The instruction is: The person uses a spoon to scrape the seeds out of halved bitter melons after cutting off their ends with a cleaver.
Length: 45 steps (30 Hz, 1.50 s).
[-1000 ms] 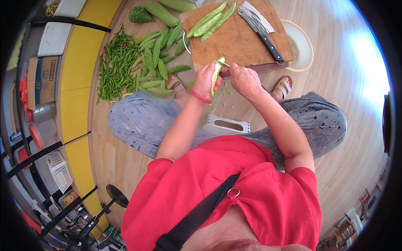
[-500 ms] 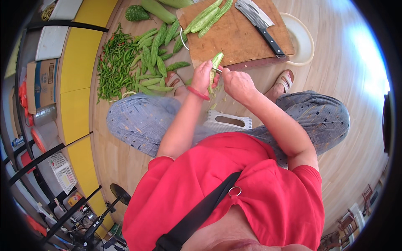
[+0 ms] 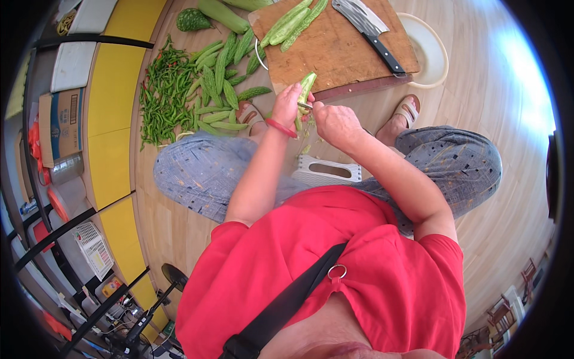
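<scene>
1. Left hand (image 3: 288,105): fingers wrapped around a bitter melon piece (image 3: 307,85), cut face showing, tilted, upper end toward the board.
2. Right hand (image 3: 338,124): fingers closed on a small metal tool (image 3: 306,106), grip end hidden by the hand. Tool tip is at the cut face.
3. Melon piece location: between the 2 hands, at the near edge of the cutting board (image 3: 335,57), above floor scraps (image 3: 306,149).
4. On board: 3 bitter melon pieces (image 3: 291,27) at left, cleaver (image 3: 383,52) at right, handle toward the person.
5. Floor left of board: whole bitter melons (image 3: 223,75) beside a chili pile (image 3: 164,93).
6. Pale basin (image 3: 440,52): right of board, partly hidden by it.
</scene>
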Motion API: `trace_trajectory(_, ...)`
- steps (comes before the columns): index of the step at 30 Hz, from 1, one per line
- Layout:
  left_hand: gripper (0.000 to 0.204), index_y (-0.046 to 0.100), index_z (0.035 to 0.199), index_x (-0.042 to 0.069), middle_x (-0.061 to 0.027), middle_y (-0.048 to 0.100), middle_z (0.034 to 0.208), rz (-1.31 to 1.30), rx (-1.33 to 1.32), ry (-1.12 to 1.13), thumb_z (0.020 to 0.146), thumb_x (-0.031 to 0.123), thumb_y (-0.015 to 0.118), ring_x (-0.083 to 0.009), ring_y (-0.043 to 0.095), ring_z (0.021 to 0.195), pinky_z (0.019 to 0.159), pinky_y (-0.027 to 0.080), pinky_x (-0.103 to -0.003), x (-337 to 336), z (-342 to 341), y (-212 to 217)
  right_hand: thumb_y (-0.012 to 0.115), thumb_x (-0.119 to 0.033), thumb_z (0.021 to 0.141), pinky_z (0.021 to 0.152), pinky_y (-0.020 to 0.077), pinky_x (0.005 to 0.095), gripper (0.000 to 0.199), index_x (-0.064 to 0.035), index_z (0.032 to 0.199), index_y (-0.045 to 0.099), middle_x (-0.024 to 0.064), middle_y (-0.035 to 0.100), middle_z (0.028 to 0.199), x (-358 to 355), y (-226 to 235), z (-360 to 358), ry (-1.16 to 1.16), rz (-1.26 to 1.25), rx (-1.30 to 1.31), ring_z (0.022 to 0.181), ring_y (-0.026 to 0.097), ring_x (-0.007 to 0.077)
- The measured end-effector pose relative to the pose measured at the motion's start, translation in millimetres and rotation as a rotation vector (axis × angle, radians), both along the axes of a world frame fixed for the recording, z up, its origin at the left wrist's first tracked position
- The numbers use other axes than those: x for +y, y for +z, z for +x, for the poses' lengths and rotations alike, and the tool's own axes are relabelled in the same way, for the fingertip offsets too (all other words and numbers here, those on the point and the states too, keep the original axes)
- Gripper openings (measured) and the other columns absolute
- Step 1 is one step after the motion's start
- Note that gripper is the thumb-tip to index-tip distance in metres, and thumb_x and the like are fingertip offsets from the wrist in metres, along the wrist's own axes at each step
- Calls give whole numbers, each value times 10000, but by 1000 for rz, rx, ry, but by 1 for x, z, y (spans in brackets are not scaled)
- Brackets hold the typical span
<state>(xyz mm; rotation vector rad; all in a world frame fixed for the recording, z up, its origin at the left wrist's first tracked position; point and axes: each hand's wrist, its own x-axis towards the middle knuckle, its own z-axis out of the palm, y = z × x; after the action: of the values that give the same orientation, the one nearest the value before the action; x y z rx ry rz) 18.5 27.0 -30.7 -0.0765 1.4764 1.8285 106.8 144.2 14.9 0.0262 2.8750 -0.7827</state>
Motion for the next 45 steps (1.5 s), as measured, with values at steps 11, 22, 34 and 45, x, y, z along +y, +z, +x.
trace_trajectory(11,388,374,1248,9,-157,551,1025,258,-210,-173,908,197,380,-172,571,625,382,396,-212,-5,-6,25,449,-154,804,605,475,432,142,-27,852,489,172,609,689,27,-6,-20,-120,55,79,666,609,344)
trace_trajectory(22,344,491,1158,-11,-76,557,702,127,-97,-139,903,188,376,-114,455,427,350,318,-202,-4,-5,15,442,-121,772,613,484,421,138,-10,793,521,200,605,682,15,-1,-20,11,65,1,662,614,336)
trace_trajectory(34,282,568,896,3,-56,547,620,-10,-19,-223,894,220,389,-117,466,404,323,317,-213,-5,-5,14,448,-100,749,586,478,434,117,-3,746,513,206,583,636,7,-1,-8,65,-72,86,634,601,346)
trace_trajectory(45,321,559,871,7,-67,566,618,-147,22,-208,901,276,385,-123,458,381,310,319,-226,-4,-5,-3,436,-91,750,608,483,439,130,12,773,512,219,593,659,3,-2,-4,71,-62,-11,660,607,355)
